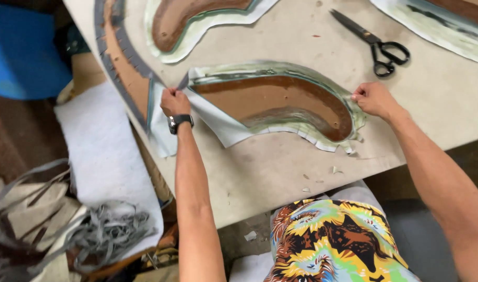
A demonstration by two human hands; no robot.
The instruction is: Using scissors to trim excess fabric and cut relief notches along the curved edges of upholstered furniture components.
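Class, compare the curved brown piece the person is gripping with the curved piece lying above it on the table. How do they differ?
The gripped piece is pinched at its ends by the left hand and right hand; the upper piece lies untouched. The gripped piece shows whole; the upper piece is cut off by the picture's edge. Both are brown, curved shapes with pale greenish borders, on the same table.

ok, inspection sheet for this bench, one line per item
Surface: pale worktable, scuffed, small scraps near its front edge.
Job's things: curved brown piece with pale green border, flat, held at both ends.
Clutter: black scissors; similar curved pieces behind.
Grippers: left hand pinches the left end; right hand pinches the right edge.
Cables: nothing seen.
Surroundings: grey strip offcuts, white sheet, blue bin.
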